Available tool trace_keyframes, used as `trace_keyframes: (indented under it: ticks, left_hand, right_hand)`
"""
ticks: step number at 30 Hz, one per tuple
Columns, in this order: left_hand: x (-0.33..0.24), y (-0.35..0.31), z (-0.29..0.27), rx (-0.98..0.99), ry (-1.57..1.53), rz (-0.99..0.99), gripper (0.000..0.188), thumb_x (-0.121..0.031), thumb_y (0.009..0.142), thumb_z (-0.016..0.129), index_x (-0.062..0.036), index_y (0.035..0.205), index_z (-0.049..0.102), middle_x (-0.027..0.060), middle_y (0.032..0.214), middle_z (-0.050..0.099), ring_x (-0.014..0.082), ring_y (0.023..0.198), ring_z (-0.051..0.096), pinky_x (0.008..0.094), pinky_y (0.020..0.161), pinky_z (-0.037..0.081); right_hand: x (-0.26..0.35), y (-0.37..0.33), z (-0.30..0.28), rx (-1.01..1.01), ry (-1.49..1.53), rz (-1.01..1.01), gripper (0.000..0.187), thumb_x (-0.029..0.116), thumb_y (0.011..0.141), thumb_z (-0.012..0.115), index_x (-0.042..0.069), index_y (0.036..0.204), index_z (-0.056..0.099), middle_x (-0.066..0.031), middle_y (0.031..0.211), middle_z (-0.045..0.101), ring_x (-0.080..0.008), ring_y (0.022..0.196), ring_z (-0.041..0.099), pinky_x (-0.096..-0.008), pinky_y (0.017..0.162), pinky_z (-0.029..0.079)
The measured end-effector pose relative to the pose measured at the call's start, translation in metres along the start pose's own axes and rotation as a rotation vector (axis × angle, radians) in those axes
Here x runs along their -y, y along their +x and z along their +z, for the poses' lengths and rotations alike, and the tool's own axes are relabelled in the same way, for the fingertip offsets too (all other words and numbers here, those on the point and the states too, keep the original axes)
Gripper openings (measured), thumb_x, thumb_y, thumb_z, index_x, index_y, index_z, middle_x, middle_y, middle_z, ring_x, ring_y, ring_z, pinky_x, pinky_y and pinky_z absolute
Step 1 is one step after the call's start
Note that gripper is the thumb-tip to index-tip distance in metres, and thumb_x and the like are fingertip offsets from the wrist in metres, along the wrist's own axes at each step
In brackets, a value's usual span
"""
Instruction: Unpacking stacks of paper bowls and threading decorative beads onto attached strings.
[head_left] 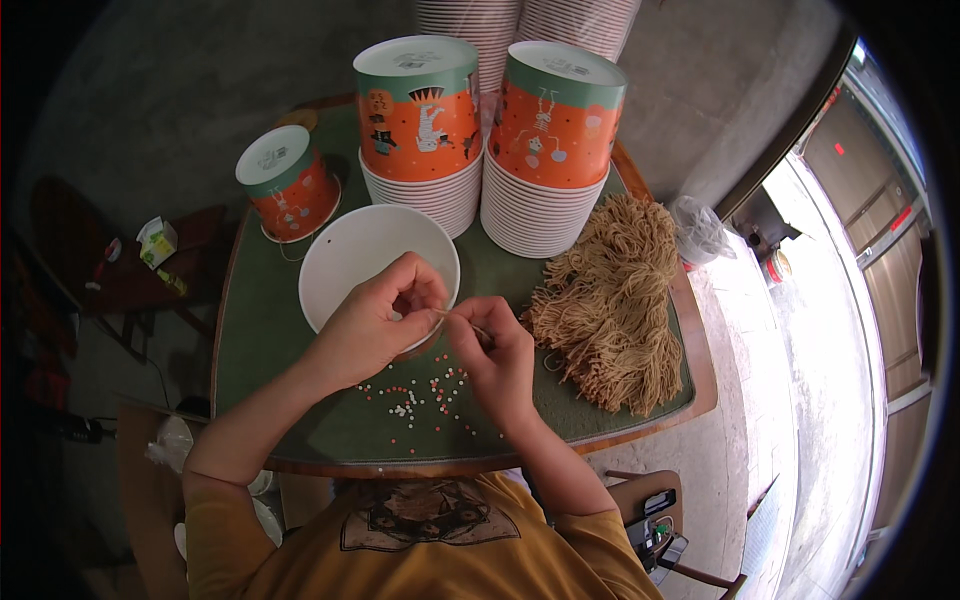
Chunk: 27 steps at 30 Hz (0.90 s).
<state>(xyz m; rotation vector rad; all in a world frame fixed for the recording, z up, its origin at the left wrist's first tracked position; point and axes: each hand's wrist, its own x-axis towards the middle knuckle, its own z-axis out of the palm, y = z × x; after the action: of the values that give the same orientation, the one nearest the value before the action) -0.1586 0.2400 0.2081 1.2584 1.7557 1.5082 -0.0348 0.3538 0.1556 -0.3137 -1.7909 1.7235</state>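
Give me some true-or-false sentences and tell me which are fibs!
The tangled bundle of tan string lies right of the right hand. True.
Tiny round white and orange bits lie on the green-topped, wooden-edged table. True.
The hands are far apart. False: the left hand and right hand are close, a thin pale strand between them.
Two stacks of orange-and-green paper tubs stand behind the open, white-lined tub. True.
The open tub is upside down. False: its mouth faces up.
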Motion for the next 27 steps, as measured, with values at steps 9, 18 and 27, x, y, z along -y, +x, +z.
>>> trace_keyframes:
  ticks: [9, 18, 27]
  left_hand:
    - [0.002, 0.003, -0.001, 0.034, -0.083, -0.011, 0.02, 0.003, 0.085, 0.056, -0.0065, 0.103, 0.051, -0.0015, 0.085, 0.053, 0.0051, 0.069, 0.049, 0.021, 0.057, 0.043]
    - [-0.008, 0.003, 0.0, 0.092, -0.104, -0.172, 0.021, 0.001, 0.088, 0.057, -0.0079, 0.106, 0.051, -0.0033, 0.09, 0.051, 0.0041, 0.081, 0.048, 0.021, 0.075, 0.043]
    - [-0.011, -0.002, 0.004, 0.064, 0.213, 0.018, 0.024, 0.001, 0.089, 0.056, -0.0046, 0.11, 0.048, 0.003, 0.087, 0.054, 0.0121, 0.077, 0.056, 0.0275, 0.07, 0.049]
  right_hand:
    - [0.004, 0.003, -0.009, 0.098, 0.367, 0.402, 0.012, 0.013, 0.095, 0.06, 0.004, 0.1, 0.056, 0.0052, 0.085, 0.057, -0.003, 0.064, 0.049, -0.0159, 0.056, 0.04]
    - [0.001, 0.0, 0.0, -0.079, -0.373, -0.297, 0.02, 0.004, 0.086, 0.067, 0.005, 0.102, 0.053, -0.0064, 0.088, 0.065, -0.0152, 0.065, 0.063, -0.0272, 0.054, 0.049]
    - [-0.008, 0.003, -0.002, -0.006, -0.209, -0.225, 0.013, 0.001, 0.089, 0.062, 0.004, 0.098, 0.053, -0.0075, 0.084, 0.064, -0.0152, 0.064, 0.063, -0.0274, 0.056, 0.05]
